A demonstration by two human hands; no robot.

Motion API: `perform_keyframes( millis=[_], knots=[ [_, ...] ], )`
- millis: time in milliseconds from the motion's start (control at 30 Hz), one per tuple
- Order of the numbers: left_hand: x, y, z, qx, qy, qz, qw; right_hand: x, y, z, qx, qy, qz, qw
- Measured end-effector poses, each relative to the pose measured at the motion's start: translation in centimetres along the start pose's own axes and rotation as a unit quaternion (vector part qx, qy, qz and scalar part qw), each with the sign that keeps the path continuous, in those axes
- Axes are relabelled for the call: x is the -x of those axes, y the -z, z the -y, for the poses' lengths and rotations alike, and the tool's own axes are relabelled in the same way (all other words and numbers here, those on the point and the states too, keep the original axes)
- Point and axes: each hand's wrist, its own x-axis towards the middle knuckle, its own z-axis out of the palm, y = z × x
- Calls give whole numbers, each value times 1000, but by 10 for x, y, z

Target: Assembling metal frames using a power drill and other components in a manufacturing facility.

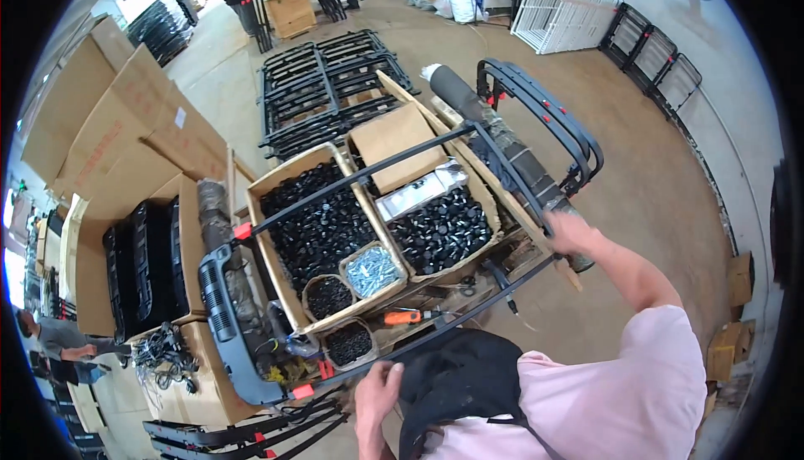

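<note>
Essentially, the governing relation is between the right hand [571,232] and the black frame [360,178]: the grip lies at the frame's right-hand near corner, where the end bar [511,174] meets the near bar [469,315]. The rest of the frame extends leftward from there. The right hand is nearer this end; the left hand [378,390] is at the near bar, toward the louvred panel [224,326]. Any shift would presumably turn on these two places.

The frame lies across the working surface, its far bar [419,152] passing over the left bin [278,284] and the right bin [456,258]. Its long axis runs obliquely, from the panel at lower left toward the end bar at upper right; the panel end points left.

State of the grip: both hands are curled at the tubing, but whether either encloses it cannot be told; the right is blurred.
</note>
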Motion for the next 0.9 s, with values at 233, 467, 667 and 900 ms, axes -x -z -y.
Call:
perform_keyframes(
  millis=[233,467,667,900],
  knots=[
    [-65,-139,-169,-151,-442,96,879,-254,42,2,-14,-36,-119,992],
    [-89,-275,-265,-155,-512,121,836,-391,17,0,41,-85,-93,991],
    [-110,-357,-258,-248,-551,80,793,-397,9,-3,108,34,-83,990],
    [-112,-368,-269,-223,-569,34,791,-414,-6,-27,130,10,-43,990]
  ],
)
